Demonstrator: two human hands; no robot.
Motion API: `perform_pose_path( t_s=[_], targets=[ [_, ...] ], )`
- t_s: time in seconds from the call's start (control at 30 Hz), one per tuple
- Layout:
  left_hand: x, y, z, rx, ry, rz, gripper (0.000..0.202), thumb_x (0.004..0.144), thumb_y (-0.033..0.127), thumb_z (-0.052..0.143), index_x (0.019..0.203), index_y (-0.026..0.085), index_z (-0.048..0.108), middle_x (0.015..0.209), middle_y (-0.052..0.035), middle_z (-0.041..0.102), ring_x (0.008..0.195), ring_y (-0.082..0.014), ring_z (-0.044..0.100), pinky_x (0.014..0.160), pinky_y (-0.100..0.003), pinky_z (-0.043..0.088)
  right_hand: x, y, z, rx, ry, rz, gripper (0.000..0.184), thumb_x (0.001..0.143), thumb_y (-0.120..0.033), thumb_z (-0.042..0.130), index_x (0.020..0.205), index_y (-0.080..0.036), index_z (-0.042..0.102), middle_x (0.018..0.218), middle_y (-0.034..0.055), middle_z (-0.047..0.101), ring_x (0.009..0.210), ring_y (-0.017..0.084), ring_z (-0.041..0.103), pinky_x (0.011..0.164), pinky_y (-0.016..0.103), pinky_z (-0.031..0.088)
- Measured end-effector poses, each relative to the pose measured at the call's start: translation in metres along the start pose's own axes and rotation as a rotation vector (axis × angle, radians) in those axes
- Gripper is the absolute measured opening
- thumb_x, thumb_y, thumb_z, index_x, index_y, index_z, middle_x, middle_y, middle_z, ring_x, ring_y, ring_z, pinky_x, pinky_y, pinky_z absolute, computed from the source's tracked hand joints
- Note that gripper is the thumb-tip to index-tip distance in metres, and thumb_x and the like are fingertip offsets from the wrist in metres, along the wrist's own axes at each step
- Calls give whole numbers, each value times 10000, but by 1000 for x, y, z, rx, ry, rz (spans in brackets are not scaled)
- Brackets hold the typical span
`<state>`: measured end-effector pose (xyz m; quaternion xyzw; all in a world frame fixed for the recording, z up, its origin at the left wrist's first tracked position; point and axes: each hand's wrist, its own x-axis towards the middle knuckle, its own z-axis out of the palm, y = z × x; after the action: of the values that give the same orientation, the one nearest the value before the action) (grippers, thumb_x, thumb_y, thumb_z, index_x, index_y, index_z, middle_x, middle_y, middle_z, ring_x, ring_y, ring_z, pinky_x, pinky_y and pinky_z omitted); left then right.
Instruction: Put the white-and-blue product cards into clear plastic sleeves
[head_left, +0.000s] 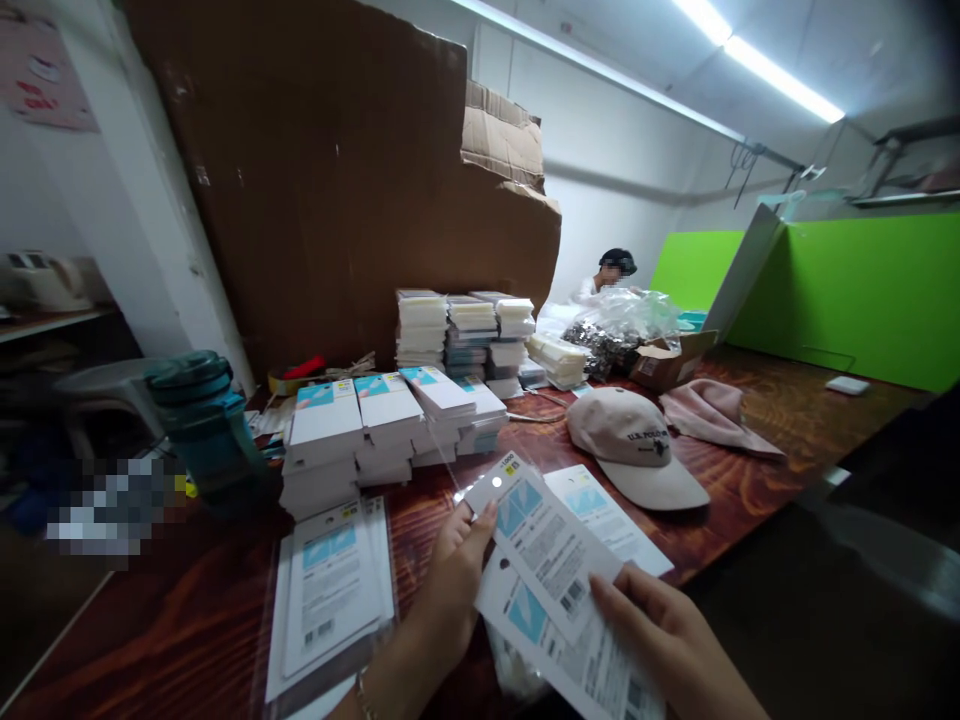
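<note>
My left hand (457, 560) pinches the upper left edge of a printed packaging card (536, 535) between thumb and fingers. A bit of clear film shows by its fingertips. From the right, my right hand (660, 630) is closed on the same card and on a second card (529, 610) fanned out underneath. Both have a punched hole, blue pictures and a barcode. Beyond them another printed card (600, 515) lies on the table. Left of my hands, a pile of cards in clear sleeves (330, 580) rests flat.
Tall stacks of cards (322, 430) stand behind, with more stacks (420, 330) against a cardboard sheet (322, 180). A teal bottle (206, 430) is at left. On the right are a beige cap (626, 440), pink cloth (712, 410) and an open carton (671, 360). A person (600, 280) sits beyond.
</note>
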<state>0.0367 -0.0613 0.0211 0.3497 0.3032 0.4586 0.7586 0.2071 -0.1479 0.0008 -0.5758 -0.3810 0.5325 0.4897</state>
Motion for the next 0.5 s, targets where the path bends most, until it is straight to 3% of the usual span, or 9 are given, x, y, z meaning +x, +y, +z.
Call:
perform_pose_path(
  t_s=[0.13, 0.3, 0.5],
  targets=[
    [-1, 2, 2, 10, -96, -1, 349, 867, 370, 586, 1138, 151, 564, 939, -127, 721, 778, -200, 699, 668, -275, 540, 0, -3, 4, 81, 25, 4, 411, 760, -553, 672, 755, -145, 618, 645, 56, 698, 525, 155, 622, 471, 228, 423],
    [-1, 5, 1, 10, -125, -21, 334, 867, 331, 592, 1149, 154, 567, 928, -115, 723, 803, -202, 701, 698, -278, 544, -3, -1, 8, 120, 85, -23, 409, 736, -550, 694, 682, -158, 593, 582, 26, 661, 499, 141, 591, 455, 218, 407],
    [0, 6, 0, -37, -34, -4, 292, 836, 309, 632, 1074, 141, 620, 902, -107, 732, 808, -210, 702, 727, -290, 553, -5, 3, 2, 55, 115, -7, 418, 717, -576, 694, 727, -161, 640, 599, 23, 659, 500, 133, 566, 456, 215, 411]
  ],
)
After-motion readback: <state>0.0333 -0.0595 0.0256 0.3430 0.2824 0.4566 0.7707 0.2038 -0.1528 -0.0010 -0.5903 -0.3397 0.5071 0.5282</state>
